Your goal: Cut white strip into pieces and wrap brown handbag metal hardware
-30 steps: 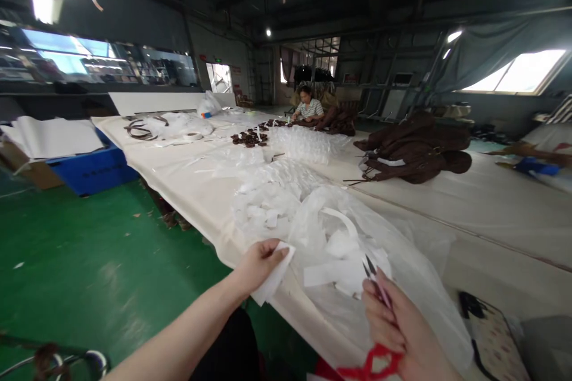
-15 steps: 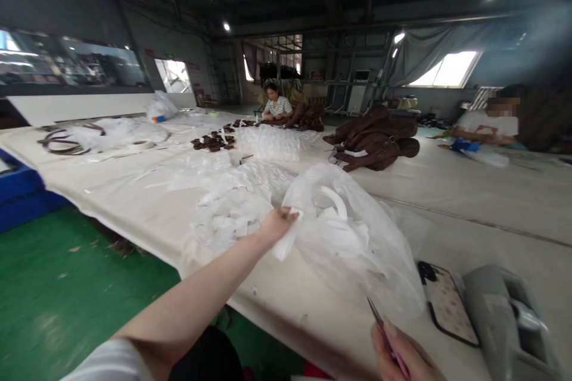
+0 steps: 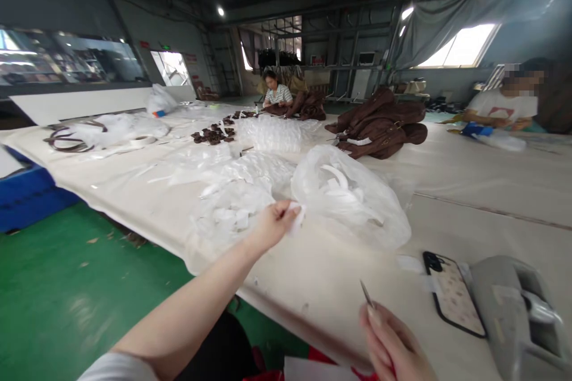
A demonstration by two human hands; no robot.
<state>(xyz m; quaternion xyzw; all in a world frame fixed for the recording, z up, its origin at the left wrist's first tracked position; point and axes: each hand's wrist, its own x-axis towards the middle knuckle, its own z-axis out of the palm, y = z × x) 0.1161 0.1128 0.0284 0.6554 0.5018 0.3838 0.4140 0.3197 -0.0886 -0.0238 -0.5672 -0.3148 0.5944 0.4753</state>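
My left hand is closed in a pinch on a white strip, most of it hidden by the fingers; I cannot tell its material. It is over the table beside a clear plastic bag with white strips and a curved white band in it. To its left lies another heap of clear plastic with small white pieces. Low in view, my right hand is wrapped round scissors, narrow blades pointing up and away; the handles are mostly hidden.
A phone and a grey tape dispenser lie at the right. Further back are brown bags, small brown pieces and bubble wrap. Two people sit across the table. A blue crate stands left, beside the green floor.
The view has swung right, bringing the tape dispenser and second person in. My left hand has reached forward with the white strip. The plastic bag is bunched farther away; the scissors have moved away from it.
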